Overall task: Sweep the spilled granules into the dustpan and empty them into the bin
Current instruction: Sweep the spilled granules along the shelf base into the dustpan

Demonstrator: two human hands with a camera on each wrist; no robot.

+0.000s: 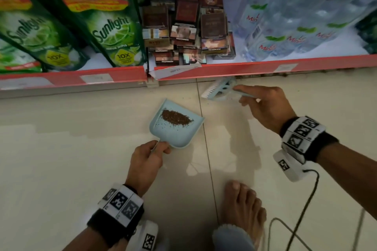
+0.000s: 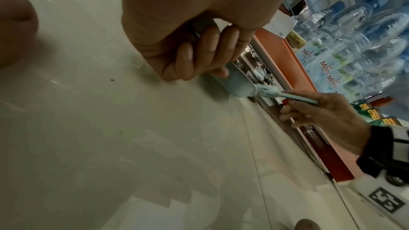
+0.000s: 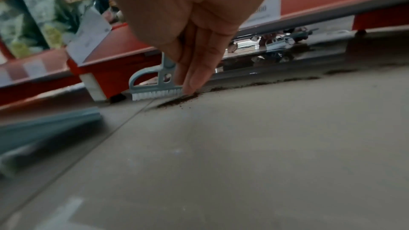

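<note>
Your left hand (image 1: 147, 158) grips the dustpan (image 1: 177, 123); your right hand (image 1: 267, 106) grips the brush (image 1: 219, 88). Draw the granules (image 3: 183, 100) from under the shelf (image 1: 255, 67) with short, low strokes.

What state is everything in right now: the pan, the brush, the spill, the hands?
dustpan: on the floor, a pile of brown granules inside.
granules in the pan: heaped near the open edge.
granules on the floor: a line still along the shelf base.
brush: bristles down at the shelf base.
left hand: grips the dustpan handle.
right hand: holds the brush handle.
</note>
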